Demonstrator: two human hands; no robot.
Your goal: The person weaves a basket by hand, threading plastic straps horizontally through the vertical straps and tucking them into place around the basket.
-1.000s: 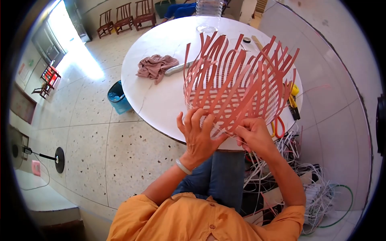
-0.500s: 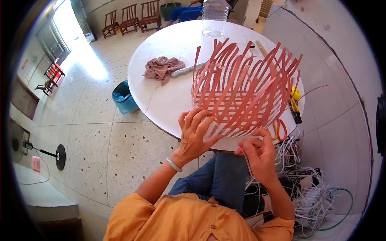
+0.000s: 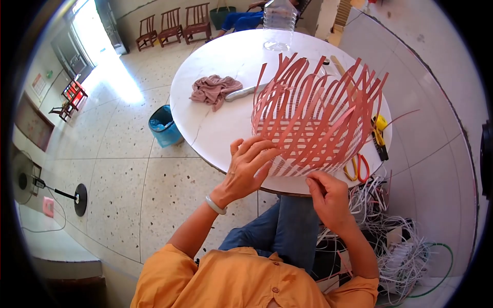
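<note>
A half-woven basket (image 3: 308, 136) of reddish-pink and white flat strips sits on the table, loose strip ends standing up around its top. My left hand (image 3: 246, 167) lies against its near left side, fingers over the weave and thumb lower down. At the near bottom edge, my right hand (image 3: 328, 197) is closed in a pinch, thumb against the bent forefinger. The white strip seen in these fingers a moment earlier is mostly hidden now.
The round white table (image 3: 205, 128) also carries a cloth (image 3: 215, 91), a knife-like tool with a grey handle (image 3: 241, 93), a clear bottle (image 3: 278, 25), red-and-yellow-handled scissors (image 3: 362, 168) and a yellow tool (image 3: 380, 124). White strips (image 3: 403, 262) lie heaped below right. A bin (image 3: 165, 128) stands left.
My right hand has turned and its fingers have closed more tightly near the basket's lower edge. My left hand stays on the basket's side. The whole view has shifted slightly.
</note>
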